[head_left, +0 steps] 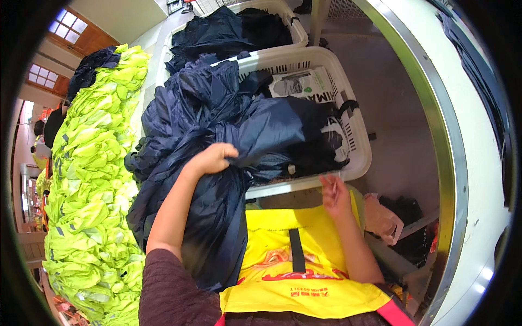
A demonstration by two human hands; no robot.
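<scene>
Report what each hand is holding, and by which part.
The left hand grips the navy fabric by a bunched fold; the right hand appears to hold nothing.

A long, tall heap of glossy neon-yellow garments with small grey patches (92, 190) is the landmark. A crumpled dark navy cloth (92, 69) lies on its far end, and beyond that is a wood-framed window with pale panes (69, 26). Right of the heap's far end is a white plastic basket filled with dark cloth (298, 33). Well right of the heap stretch a white bench with a metal edge (481, 239) and, lower, a pale pink crumpled bag (380, 217).
</scene>
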